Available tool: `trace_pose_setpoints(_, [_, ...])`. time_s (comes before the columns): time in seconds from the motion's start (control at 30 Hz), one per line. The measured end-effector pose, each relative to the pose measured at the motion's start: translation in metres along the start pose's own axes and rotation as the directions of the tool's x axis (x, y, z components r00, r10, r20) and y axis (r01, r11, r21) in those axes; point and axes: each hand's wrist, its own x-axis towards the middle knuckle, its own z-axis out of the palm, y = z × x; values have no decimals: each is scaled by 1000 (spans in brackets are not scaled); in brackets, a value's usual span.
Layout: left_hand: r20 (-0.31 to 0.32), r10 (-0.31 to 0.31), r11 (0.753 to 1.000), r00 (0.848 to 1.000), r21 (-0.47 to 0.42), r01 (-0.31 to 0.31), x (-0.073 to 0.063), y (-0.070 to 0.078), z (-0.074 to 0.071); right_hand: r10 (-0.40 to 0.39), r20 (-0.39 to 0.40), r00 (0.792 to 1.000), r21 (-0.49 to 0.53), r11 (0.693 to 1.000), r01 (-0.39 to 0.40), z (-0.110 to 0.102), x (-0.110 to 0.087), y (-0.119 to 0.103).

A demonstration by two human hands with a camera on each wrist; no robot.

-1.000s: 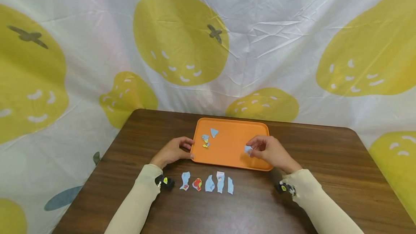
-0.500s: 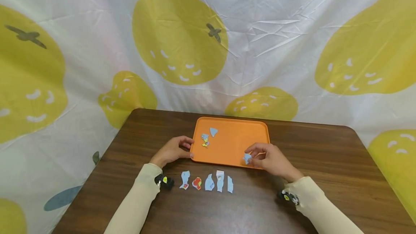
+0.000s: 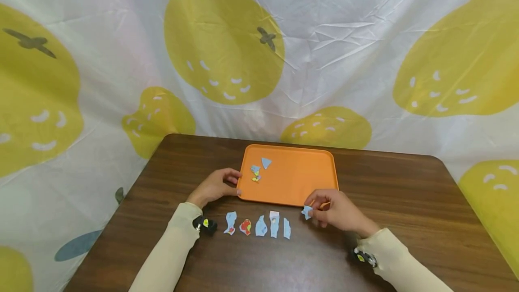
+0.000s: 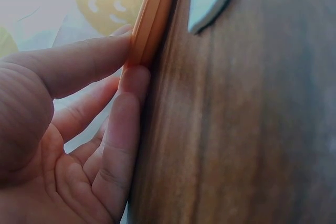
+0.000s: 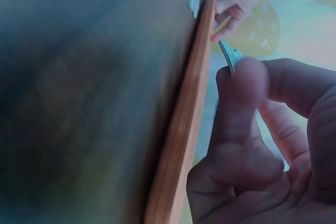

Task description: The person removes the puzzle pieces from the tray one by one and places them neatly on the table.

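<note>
My right hand (image 3: 339, 211) pinches a small, jagged light-blue paper piece (image 3: 307, 212) between thumb and index finger, just in front of the orange tray's (image 3: 292, 175) near right corner. In the right wrist view only a thin edge of that paper piece (image 5: 228, 56) shows past the fingertips. My left hand (image 3: 215, 188) touches the tray's left end, fingers spread loosely along the rim; its thumb meets the tray edge (image 4: 152, 19) in the left wrist view. Inside the tray lie a blue triangular piece (image 3: 266, 162) and a yellow-and-blue cluster of pieces (image 3: 255, 173).
Several torn paper pieces stand in a row before the tray on the brown wooden table (image 3: 324, 260), among them a red one (image 3: 245, 226) and a narrow blue one (image 3: 287, 228) at the right end. A curtain (image 3: 332, 71) with yellow fruit prints hangs behind.
My right hand has carried the light-blue paper piece from over the tray's right part towards me, past its front rim. The left hand stays at the tray's left end.
</note>
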Motion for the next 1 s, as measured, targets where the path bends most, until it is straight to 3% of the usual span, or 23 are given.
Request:
trace_pose_setpoints(0.23, [-6, -2, 1000, 1000, 5, 2, 0, -1, 0, -1, 49, 999, -40, 999, 3, 13, -6, 1])
trace_pose_setpoints(0.6, [-8, -2, 1000, 1000, 10, 2, 0, -2, 1, -83, 73, 994, -101, 991, 90, 23, -9, -5])
trace_pose_setpoints(1.0, [-7, 10, 1000, 1000, 5, -10, 0, -2, 1, -63, 101, 993, -205, 975, 83, 29, -11, -10])
